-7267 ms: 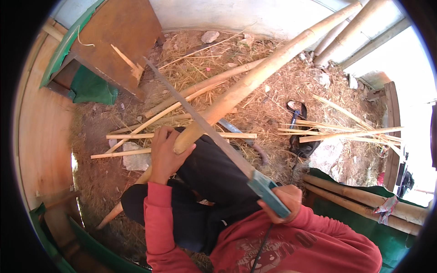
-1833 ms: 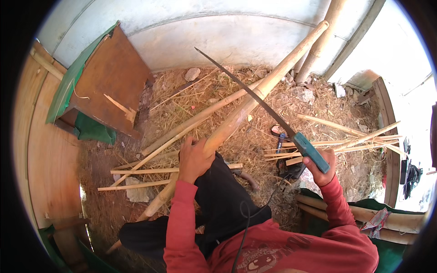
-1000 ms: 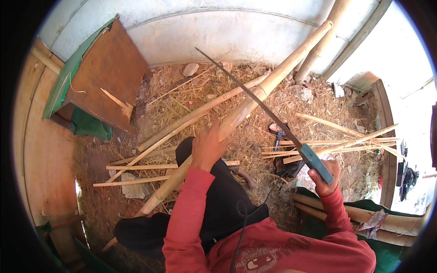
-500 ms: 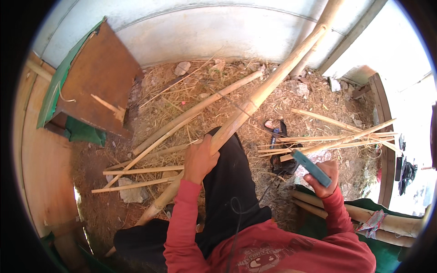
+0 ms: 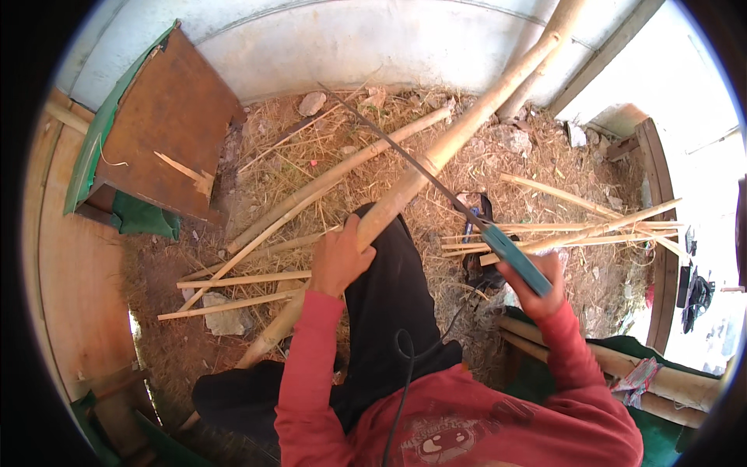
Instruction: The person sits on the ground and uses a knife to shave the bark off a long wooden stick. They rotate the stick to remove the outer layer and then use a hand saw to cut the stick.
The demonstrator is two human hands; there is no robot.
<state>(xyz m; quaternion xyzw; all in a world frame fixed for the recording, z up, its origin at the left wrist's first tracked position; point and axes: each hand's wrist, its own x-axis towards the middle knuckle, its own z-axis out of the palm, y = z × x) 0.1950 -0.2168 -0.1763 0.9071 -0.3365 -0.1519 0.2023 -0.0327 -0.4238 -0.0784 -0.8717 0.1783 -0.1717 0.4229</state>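
Note:
A thick bamboo pole [image 5: 467,144] slants across my raised thigh, from the lower left up to the wall at the far right. My left hand [image 5: 340,257] is wrapped round it just above the knee. My right hand [image 5: 537,284] grips the teal handle of a handsaw [image 5: 412,161], to the right of the pole. The saw's long thin blade crosses the pole beyond my left hand and points to the far left. Whether its teeth have cut into the bamboo I cannot tell.
Split bamboo strips [image 5: 583,233] lie on the straw-covered ground at right, beside a dark bag [image 5: 486,268]. More strips [image 5: 245,279] and a thinner pole [image 5: 342,177] lie at left. A brown wooden box [image 5: 167,132] stands far left. A black cable [image 5: 408,362] hangs over my lap.
My right hand has moved slightly up and left with the saw. The blade, blurred before, now shows clearly across the pole. My left hand keeps its hold.

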